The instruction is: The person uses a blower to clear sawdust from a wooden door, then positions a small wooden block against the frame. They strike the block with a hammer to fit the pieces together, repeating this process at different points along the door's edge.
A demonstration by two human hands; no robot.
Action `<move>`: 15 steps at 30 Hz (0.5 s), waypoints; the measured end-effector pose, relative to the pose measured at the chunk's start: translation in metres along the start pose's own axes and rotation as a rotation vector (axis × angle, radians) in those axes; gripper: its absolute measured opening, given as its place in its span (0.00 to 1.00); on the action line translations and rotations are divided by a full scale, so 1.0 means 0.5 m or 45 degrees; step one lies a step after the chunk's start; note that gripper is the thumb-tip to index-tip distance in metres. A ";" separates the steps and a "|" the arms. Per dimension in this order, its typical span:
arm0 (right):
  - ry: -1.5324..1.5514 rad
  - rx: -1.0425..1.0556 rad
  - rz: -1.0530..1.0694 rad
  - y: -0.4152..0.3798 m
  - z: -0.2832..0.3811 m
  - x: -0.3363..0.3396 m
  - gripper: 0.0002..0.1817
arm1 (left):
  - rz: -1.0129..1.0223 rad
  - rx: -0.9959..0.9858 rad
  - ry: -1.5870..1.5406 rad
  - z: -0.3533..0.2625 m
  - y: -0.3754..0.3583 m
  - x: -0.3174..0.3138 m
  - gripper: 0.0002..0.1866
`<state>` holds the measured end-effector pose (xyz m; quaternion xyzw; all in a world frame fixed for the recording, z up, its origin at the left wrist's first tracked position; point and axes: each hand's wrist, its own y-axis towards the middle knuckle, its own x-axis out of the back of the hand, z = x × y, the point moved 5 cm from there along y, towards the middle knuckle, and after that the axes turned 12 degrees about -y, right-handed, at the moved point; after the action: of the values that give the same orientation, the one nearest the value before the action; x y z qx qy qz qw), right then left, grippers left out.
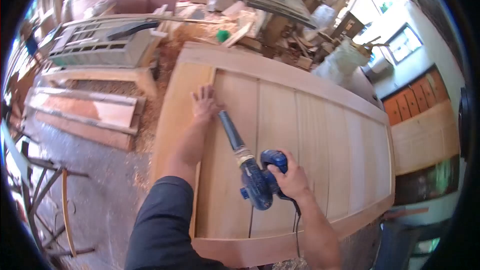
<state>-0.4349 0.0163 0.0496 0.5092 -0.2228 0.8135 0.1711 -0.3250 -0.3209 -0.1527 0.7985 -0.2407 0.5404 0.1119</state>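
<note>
A blue electric blower (256, 182) with a long dark nozzle is in my right hand (292, 177), fingers wrapped round its handle. Its nozzle (231, 131) points away from me, over the planks of a large wooden panel door (320, 140) lying flat. My left hand (204, 102) rests on the door's left frame board near the inner corner, fingers spread, just beyond the nozzle tip. A dark power cord (298, 230) hangs from the blower past the door's near edge.
At the left, boards (85, 110) lie low beside a slatted grey unit (100, 47) on a wooden stand. Wood scraps and shavings (200, 30) cover the floor beyond the door. A metal rack (37, 195) stands near left; an orange-brown panel (415, 100) leans at the right wall.
</note>
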 end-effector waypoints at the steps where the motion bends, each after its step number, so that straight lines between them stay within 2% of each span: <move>1: 0.021 -0.024 -0.049 0.021 -0.013 0.011 0.28 | -0.056 0.032 -0.007 -0.017 0.026 0.018 0.47; 4: 0.026 -0.064 -0.217 0.073 -0.076 0.028 0.27 | -0.156 0.079 0.016 -0.035 0.097 0.008 0.46; 5: 0.008 -0.185 -0.234 0.089 -0.110 0.039 0.28 | -0.182 0.077 0.031 -0.042 0.119 -0.005 0.46; 8: -0.064 -0.530 -0.307 0.113 -0.240 0.083 0.29 | -0.112 -0.171 0.008 -0.120 0.139 -0.051 0.47; 11: -0.106 -0.728 -0.408 0.098 -0.377 0.131 0.30 | 0.052 -0.298 -0.084 -0.244 0.099 -0.106 0.47; 13: -0.175 -0.719 -0.454 0.051 -0.435 0.175 0.31 | 0.081 -0.413 -0.063 -0.314 0.062 -0.149 0.48; 14: -0.226 -0.663 -0.447 0.014 -0.461 0.183 0.31 | 0.112 -0.461 -0.042 -0.341 0.029 -0.163 0.48; 15: -0.040 -0.683 -0.295 -0.031 -0.459 0.197 0.31 | 0.146 -0.497 -0.010 -0.355 -0.012 -0.170 0.48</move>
<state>-0.6412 0.1576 0.0542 0.4804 -0.3729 0.6927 0.3878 -0.4913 -0.2155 -0.1608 0.7487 -0.3865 0.4859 0.2326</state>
